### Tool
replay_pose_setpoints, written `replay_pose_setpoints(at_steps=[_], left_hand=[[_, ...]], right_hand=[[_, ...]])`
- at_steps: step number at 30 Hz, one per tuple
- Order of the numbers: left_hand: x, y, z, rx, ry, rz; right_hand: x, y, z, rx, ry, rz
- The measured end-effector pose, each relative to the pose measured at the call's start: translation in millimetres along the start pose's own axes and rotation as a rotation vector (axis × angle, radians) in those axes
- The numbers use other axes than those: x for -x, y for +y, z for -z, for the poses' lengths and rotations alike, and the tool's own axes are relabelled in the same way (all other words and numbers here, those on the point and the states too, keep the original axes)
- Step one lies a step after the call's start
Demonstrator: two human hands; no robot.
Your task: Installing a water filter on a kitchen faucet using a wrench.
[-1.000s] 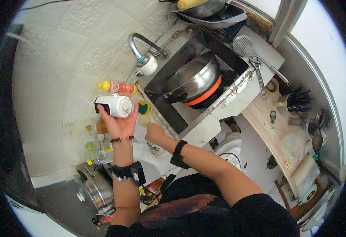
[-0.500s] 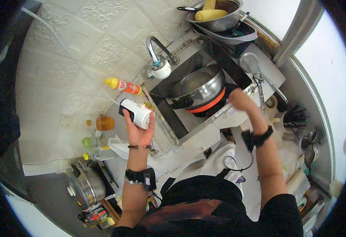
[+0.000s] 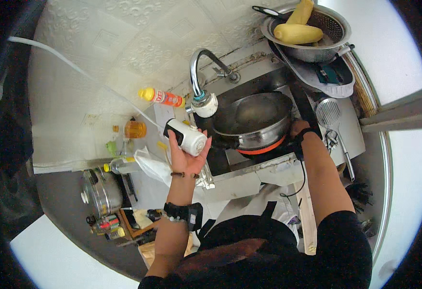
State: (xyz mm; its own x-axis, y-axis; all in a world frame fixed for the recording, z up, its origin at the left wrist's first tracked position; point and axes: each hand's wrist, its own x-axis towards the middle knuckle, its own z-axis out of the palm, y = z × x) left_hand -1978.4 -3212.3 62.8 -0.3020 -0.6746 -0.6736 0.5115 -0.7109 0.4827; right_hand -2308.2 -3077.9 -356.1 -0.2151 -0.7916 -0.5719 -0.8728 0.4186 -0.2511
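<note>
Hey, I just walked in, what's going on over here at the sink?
A person is standing at the sink. Their left hand, palm up, holds a white corded device with a black end. Their right hand reaches into the sink beside a metal pan; its fingers are hidden, so I can't tell whether it has a grip on anything. The pan sits in the sink near the faucet.

This is a kitchen: beyond the left hand [image 3: 187,162], a gooseneck faucet [image 3: 195,72] arches beside a sink [image 3: 217,164], where a steel pan [image 3: 264,133] sits just left of the right hand [image 3: 298,128]. A slotted turner [image 3: 328,113] lies right of that hand, a colander [image 3: 312,54] stands beyond it, and a lidded pot [image 3: 103,192] stands left of the left hand.
</note>
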Motion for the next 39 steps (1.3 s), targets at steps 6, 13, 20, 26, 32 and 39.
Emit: replay_pose_setpoints(at_steps=[6, 13, 20, 26, 32, 39], left_hand=[[-8.2, -17.9, -14.2, -0.035, 0.01, -0.092], [-15.8, -24.4, -10.3, 0.056, 0.003, -0.014], [-17.7, -26.6, -25.4, 0.202, -0.142, -0.076], [-7.6, -26.2, -34.2, 0.186, -0.146, -0.066], [-2.9, -12.3, -20.6, -0.012, -0.097, -0.226], [10.9, -10.9, -18.2, 0.035, -0.16, -0.156]], right_hand=[[4.8, 29.1, -43.8, -0.072, 0.008, -0.015], [102.6, -28.6, 134.9, -0.122, 0.078, 0.054], [246.7, -116.6, 281.5, -0.65, 0.714, 0.141], [256.3, -255.7, 272.7, -0.879, 0.911, 0.581], [276.3, -305.4, 269.1, -1.116, 0.824, 0.632], [238.0, -341.8, 260.5, -0.935, 0.969, 0.448]])
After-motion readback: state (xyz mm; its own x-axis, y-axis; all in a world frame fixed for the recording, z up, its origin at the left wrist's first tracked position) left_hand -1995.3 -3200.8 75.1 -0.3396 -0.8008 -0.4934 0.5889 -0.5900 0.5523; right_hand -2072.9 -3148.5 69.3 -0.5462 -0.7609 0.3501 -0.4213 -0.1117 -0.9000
